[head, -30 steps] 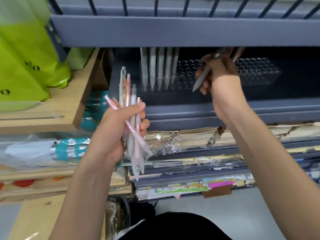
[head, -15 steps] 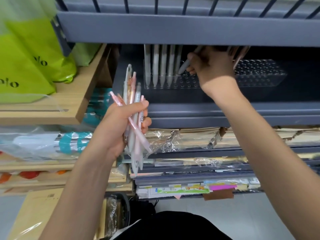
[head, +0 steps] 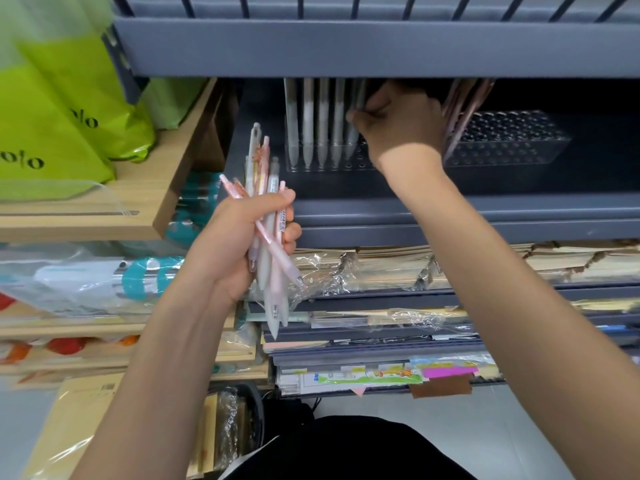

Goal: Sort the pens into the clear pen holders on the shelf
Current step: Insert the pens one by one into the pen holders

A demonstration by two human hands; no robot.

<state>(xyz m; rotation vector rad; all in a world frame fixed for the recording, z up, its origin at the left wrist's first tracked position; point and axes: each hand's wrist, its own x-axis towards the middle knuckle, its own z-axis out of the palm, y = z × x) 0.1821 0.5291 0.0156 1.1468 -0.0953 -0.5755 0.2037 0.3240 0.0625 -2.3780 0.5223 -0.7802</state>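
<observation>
My left hand grips a bundle of pens, pink, white and grey, in front of the dark shelf. A clear pen holder with rows of holes stands on that shelf. Several grey pens stand upright in its left end. My right hand is inside the shelf and pinches one grey pen beside that row, its tip down at the holder. A few pinkish pens lean in the holder just right of my right hand.
The upper shelf's grey front edge hangs low over the holder. Lime green bags sit on a wooden shelf at the left. Stacks of wrapped paper goods fill the shelves below.
My right hand moved left and deeper into the shelf, bringing the grey pen from a slant to upright beside the standing row. My left hand kept its bundle.
</observation>
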